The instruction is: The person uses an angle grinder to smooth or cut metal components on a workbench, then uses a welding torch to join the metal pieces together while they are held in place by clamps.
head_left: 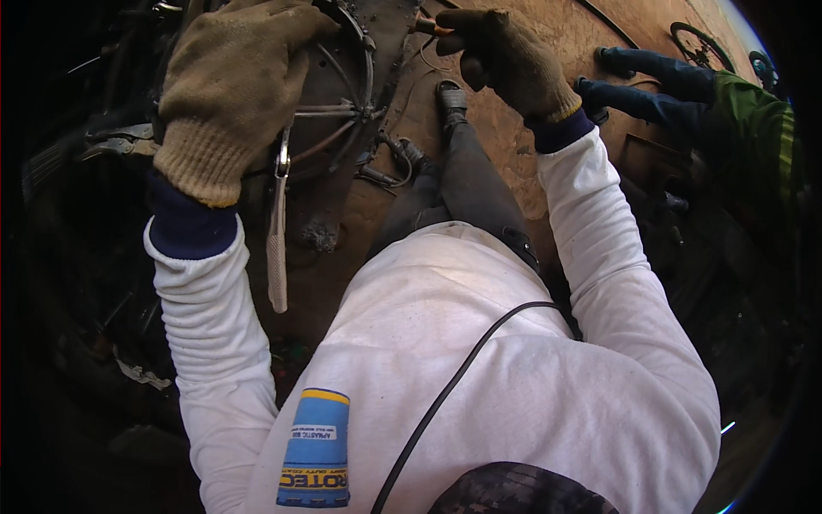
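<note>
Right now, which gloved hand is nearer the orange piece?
Right hand, fingertips at the orange piece; the left hand is by the spoked metal frame.

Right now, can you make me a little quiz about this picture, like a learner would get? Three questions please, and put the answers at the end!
1. True or false: the left hand and the right hand both wear knitted-cuff gloves.

2. Pick one. What colour is the other person's top, at the right side of the picture?
A) Red
B) Green
C) White

3. Which of the wearer's hands is nearer the small orange piece near the top edge?

Key:
1. True.
2. B, green.
3. The right hand; the orange piece shows just by its fingertips.
</note>
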Available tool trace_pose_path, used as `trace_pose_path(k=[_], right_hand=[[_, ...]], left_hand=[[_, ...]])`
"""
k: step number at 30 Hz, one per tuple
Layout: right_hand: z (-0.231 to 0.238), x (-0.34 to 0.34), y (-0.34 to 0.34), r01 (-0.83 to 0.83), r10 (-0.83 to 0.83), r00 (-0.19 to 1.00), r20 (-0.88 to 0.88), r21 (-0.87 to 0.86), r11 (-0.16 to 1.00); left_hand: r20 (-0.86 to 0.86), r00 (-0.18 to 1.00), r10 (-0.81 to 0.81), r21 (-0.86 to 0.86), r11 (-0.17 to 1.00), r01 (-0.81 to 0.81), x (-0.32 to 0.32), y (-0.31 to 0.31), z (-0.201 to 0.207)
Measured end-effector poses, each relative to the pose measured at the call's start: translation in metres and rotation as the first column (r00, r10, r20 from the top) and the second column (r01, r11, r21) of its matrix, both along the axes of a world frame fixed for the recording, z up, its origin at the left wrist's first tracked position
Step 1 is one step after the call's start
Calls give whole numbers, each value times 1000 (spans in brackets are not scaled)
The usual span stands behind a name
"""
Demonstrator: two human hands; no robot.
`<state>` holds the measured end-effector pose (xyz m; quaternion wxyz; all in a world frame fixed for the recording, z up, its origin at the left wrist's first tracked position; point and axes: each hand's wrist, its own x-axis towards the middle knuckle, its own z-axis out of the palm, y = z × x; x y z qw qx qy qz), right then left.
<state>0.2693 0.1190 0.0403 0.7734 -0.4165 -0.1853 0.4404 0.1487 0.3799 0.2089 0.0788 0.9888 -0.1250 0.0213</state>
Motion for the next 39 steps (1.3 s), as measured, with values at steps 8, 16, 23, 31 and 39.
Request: trace_pose_path(k=[8,16,23,31,39], right_hand=[[62,-13,22,-146,194,976,100,-363,920],[83,-12,67,-294,432,856,283,-420,858],[96,-4,84,-382,629,703,331,-571,727],[91,-8,80,-355,574,746,338,-527,772],[92,-8,76,-274,565,695,445,-563,780]], left_hand=[[27,998,-58,57,997,56,1,4,0],[133,991,8,34,999,-13,8,-10,9],[156,982,110,54,991,-120,3,-28,21],[140,989,58,57,996,-66,5,-22,19],[145,989,32,18,999,-35,9,-17,12]])
